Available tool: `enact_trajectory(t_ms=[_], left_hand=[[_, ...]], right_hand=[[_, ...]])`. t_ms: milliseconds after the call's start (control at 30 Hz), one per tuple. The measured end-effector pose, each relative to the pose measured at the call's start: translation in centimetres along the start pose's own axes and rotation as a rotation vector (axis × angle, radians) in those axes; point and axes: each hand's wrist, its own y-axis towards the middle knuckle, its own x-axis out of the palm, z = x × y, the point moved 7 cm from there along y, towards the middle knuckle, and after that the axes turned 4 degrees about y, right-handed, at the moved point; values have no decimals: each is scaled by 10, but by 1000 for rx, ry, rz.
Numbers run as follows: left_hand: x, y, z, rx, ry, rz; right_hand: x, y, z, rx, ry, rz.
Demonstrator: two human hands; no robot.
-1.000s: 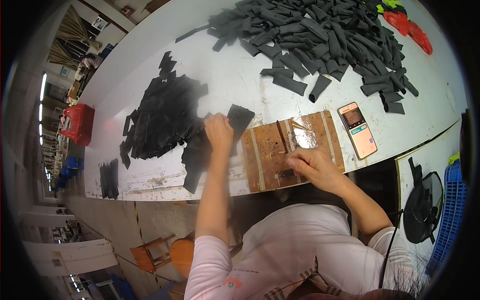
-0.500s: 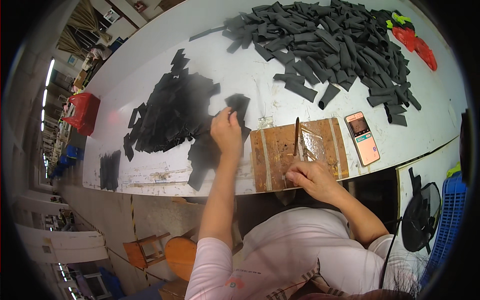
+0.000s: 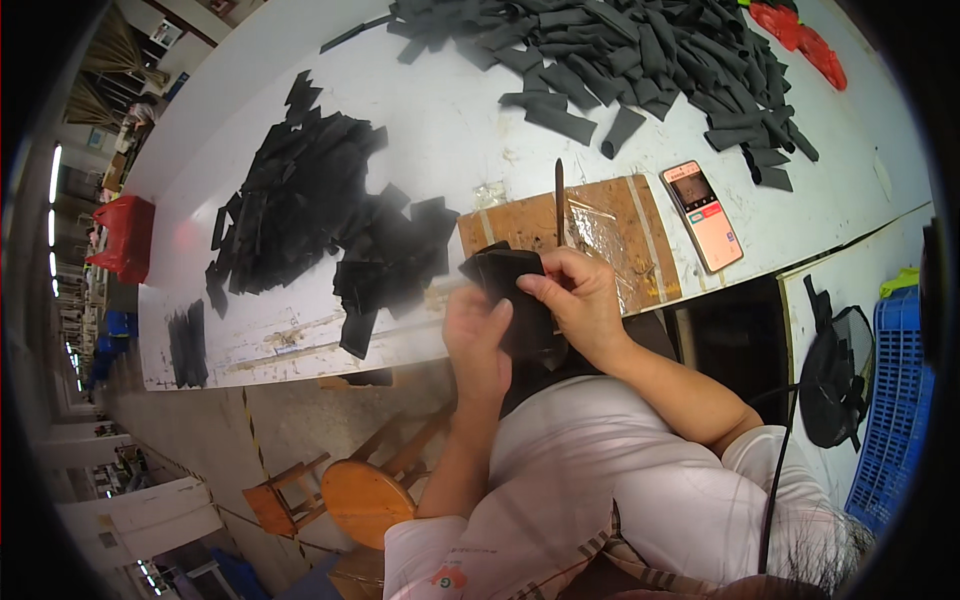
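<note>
A flat black fabric piece (image 3: 522,300) is held up over the near edge of a brown board. My right hand (image 3: 588,305) pinches its upper right side, thumb in front. My left hand (image 3: 478,340) is at the piece's left side, smeared by motion; whether it grips the fabric I cannot tell. A thin brown stick (image 3: 559,195) rises behind my right fingers, its lower end hidden. The taped board (image 3: 640,235) lies at the table's front edge. Left of it are loose black fabric pieces (image 3: 400,245) and a larger dark pile (image 3: 285,195).
A big heap of dark fabric tubes (image 3: 620,60) covers the far side of the table. A phone (image 3: 703,218) lies right of the board. Red bags sit at the far right and left edge (image 3: 125,240). A blue crate (image 3: 895,390) and a stool (image 3: 368,503) stand nearby.
My left hand has come from the loose fabric pieces toward my right hand. A black piece is now between the hands, with the right one pinching it. The view has shifted.
</note>
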Motion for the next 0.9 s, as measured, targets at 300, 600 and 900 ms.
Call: enact_trajectory(t_ms=[300,600,900], left_hand=[[-54,56,-23,125,393,154],[34,33,45,77,795,-473],[45,8,67,323,1072,-327]], right_hand=[[-7,10,-26,-278,-380,-220],[7,17,-28,-366,-557,-669],[14,11,-61,-612,-755,-480]])
